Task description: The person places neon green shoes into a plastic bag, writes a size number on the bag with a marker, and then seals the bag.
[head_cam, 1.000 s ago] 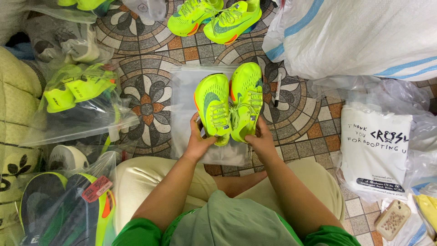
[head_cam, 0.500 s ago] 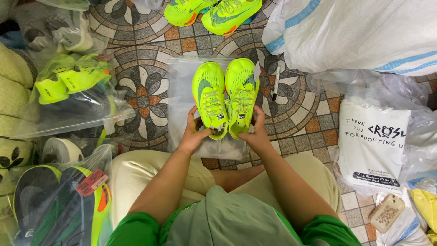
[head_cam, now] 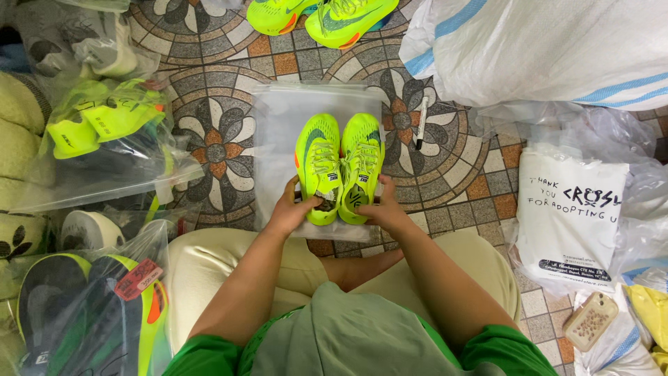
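The pair of neon yellow-green shoes (head_cam: 339, 167), held upright a second earlier near the centre of the frame with toes lifted, came down flat onto the clear plastic bag (head_cam: 278, 139) on the tiled floor. The left hand (head_cam: 292, 207) and right hand (head_cam: 381, 209) slid to the heels, their grip looser. The second pair (head_cam: 321, 15) drifted toward the top edge.

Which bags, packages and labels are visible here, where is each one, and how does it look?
Clear plastic bag: flat on the tiled floor, under the neon shoes both hands hold.
Clear bag with neon shoes: left side.
Red tag: small rectangle on the lower-left bag of shoes.
White bag with dark lettering: right side, rectangular.
Large white sack with blue stripes: top right.
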